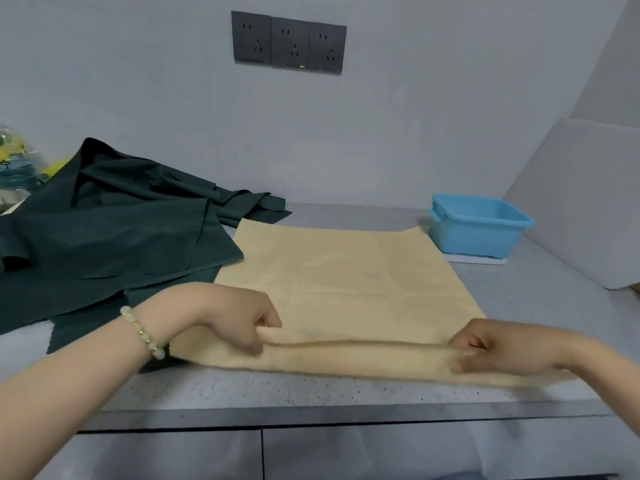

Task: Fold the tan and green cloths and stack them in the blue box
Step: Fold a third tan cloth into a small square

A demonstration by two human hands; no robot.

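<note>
While I watch through the head camera, a pale grey wall (138, 81) fills the upper view, above a speckled grey countertop (311, 393) with cabinet fronts below. Dark green cloths (121, 230) lie heaped on the counter's left. Just beside them, with one edge overlapped by them, the tan cloth (346, 282) lies spread flat at the centre. A white panel (581, 209) leans at the right. The blue box (474, 237) sits near the cloth's far right corner. A dark socket panel (289, 43) is mounted on the wall. My left hand (246, 320) and right hand (491, 348) each grasp the tan cloth's raised near edge, fingers curled. A bead bracelet (142, 332) circles the left wrist.
</note>
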